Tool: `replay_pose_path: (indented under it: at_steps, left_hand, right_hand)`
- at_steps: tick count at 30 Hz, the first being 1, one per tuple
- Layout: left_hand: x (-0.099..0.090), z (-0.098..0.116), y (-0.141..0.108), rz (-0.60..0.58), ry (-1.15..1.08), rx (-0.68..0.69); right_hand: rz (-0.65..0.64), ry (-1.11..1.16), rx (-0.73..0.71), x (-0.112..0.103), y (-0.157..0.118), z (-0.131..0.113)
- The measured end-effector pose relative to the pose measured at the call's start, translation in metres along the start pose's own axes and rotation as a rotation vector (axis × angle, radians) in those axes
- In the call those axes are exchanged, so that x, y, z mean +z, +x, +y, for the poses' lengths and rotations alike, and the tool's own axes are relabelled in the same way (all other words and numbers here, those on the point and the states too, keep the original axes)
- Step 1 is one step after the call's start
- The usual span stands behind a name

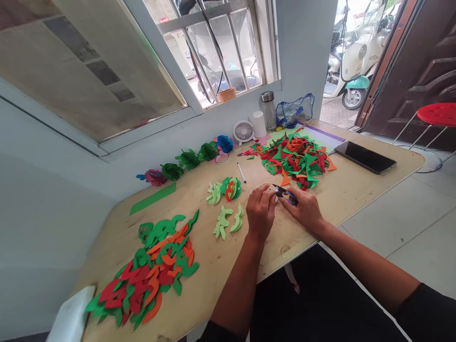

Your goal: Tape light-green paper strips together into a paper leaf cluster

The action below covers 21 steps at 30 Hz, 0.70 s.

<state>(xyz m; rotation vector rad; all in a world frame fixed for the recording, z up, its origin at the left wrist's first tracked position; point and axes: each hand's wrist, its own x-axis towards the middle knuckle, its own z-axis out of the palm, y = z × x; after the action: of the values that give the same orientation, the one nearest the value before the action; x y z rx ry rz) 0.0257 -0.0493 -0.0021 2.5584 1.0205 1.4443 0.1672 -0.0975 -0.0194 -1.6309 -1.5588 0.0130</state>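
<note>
Near the front edge of the wooden table, my left hand (261, 211) is closed, its thumb and fingertips pinching a small pale piece that is mostly hidden. Close at its right, my right hand (303, 207) is wrapped round small dark snips (282, 191) with blue on the handle, their blades pointing at the left fingertips. Light green cut pieces (223, 221) lie left of my left hand. Behind them sits a small stack of green and orange pieces (232, 188). A white pen (241, 172) lies beyond my hands.
Red, green and orange scraps (299, 159) are heaped behind my right hand, beside a black phone (366, 157). Cut shapes (153, 270) cover the left side. A fan (243, 132), a bottle (268, 111) and paper flowers (189, 159) line the wall. A red stool (438, 115) stands right.
</note>
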Motion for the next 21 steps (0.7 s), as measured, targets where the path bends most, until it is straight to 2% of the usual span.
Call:
replay_pose_path:
  at_steps: [12, 21]
  left_hand:
    - [-0.0042, 0.0042, 0.0044, 0.005, 0.165, 0.11]
    - [-0.0025, 0.006, 0.0035, -0.011, 0.12, 0.043]
  right_hand:
    - [0.006, -0.041, -0.051, 0.0027, -0.0007, 0.001]
    - [0.021, -0.048, -0.057, 0.0041, -0.0014, 0.0009]
